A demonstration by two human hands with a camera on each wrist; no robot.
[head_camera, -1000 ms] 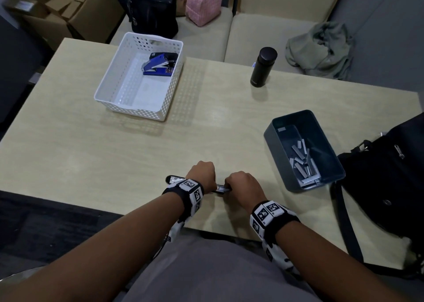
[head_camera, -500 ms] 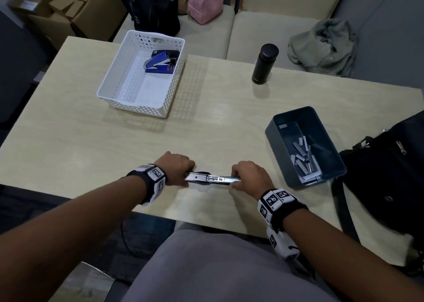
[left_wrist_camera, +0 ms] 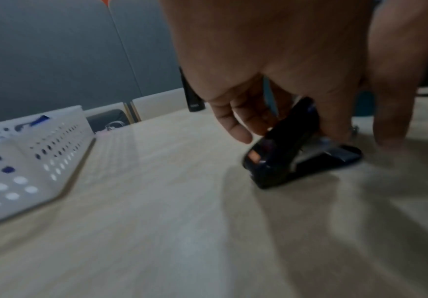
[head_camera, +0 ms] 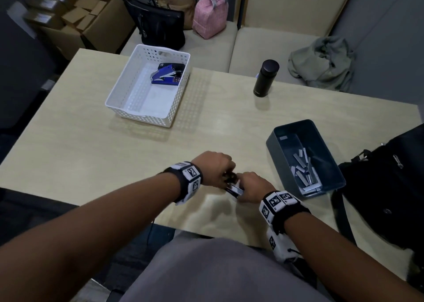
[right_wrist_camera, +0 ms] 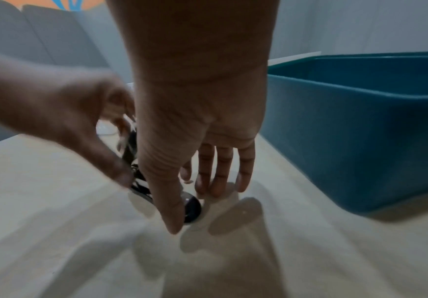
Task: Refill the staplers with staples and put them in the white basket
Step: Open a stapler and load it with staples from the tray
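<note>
The hands have been drawn together; the black stapler (head_camera: 234, 187) is pinched by left hand (head_camera: 216, 167) and right hand (head_camera: 252, 187) — the lid should be pressed shut squarely on the bench (head_camera: 114, 152).

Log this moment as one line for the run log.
black stapler: on table, both hands holding | blue stapler: in white basket | staples: in bin

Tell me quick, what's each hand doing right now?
Left hand: fingers curled round the top of the black stapler.
Right hand: thumb and fingers pinch the stapler's other end on the table.
</note>
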